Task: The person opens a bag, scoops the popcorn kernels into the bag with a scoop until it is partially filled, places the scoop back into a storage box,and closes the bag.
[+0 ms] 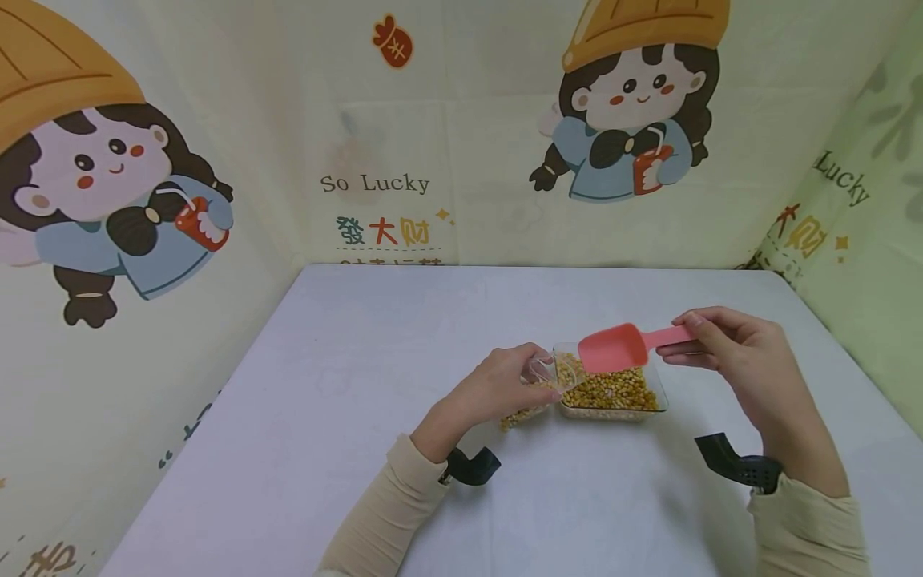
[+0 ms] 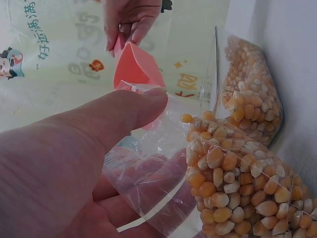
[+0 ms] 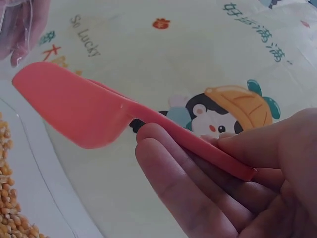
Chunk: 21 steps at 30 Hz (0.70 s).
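My left hand (image 1: 505, 381) pinches the mouth of a clear plastic bag (image 1: 537, 393) partly filled with corn kernels (image 2: 233, 183); thumb (image 2: 114, 119) and fingers hold the film apart. My right hand (image 1: 735, 353) grips the handle of a pink plastic scoop (image 1: 613, 347), held level above a clear tray (image 1: 649, 409) of corn kernels (image 1: 613, 390). The scoop's bowl (image 3: 69, 106) points toward the bag opening, close to my left fingers. Whether the scoop carries kernels does not show.
Bag and tray lie on a pale grey table (image 1: 346, 385), with patterned cloth walls (image 1: 389, 160) behind and on both sides. Black wrist mounts (image 1: 735, 465) sit on both forearms near the front of the table.
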{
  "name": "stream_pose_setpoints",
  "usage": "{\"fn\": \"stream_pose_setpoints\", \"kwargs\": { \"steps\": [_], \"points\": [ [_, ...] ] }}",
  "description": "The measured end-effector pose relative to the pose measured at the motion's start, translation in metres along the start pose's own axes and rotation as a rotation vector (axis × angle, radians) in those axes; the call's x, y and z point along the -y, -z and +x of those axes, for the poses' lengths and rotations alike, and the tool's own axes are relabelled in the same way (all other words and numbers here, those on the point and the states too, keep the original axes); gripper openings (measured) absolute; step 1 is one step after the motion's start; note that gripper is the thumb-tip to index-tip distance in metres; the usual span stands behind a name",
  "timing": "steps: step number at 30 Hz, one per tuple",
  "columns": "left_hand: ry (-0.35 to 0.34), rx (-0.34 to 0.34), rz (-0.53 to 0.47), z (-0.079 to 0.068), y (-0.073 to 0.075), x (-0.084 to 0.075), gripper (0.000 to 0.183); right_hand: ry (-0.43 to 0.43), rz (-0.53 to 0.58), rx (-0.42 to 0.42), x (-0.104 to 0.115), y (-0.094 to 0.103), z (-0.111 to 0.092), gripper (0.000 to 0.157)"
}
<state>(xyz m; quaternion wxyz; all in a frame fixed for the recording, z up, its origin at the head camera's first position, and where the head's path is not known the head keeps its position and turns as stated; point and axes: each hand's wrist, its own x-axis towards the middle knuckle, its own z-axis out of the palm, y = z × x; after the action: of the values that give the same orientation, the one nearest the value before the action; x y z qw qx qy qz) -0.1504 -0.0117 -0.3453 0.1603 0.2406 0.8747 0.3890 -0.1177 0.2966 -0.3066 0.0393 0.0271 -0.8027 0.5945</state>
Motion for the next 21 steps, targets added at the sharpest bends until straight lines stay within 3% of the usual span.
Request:
{"fn": "stream_pose_setpoints", "kwargs": {
  "steps": [3, 9, 21],
  "points": [
    [-0.004, -0.002, 0.003, 0.0, 0.0, 0.001, 0.046, -0.01, -0.015, 0.022, -0.002, 0.001, 0.001, 0.036],
    [-0.004, -0.001, 0.011, 0.002, -0.001, 0.002, 0.045, -0.044, -0.148, 0.029, -0.006, -0.001, 0.003, 0.044],
    [-0.004, -0.001, 0.006, 0.001, -0.001, 0.002, 0.045, -0.084, -0.255, 0.067, -0.012, 0.0, 0.006, 0.045]
  ]
}}
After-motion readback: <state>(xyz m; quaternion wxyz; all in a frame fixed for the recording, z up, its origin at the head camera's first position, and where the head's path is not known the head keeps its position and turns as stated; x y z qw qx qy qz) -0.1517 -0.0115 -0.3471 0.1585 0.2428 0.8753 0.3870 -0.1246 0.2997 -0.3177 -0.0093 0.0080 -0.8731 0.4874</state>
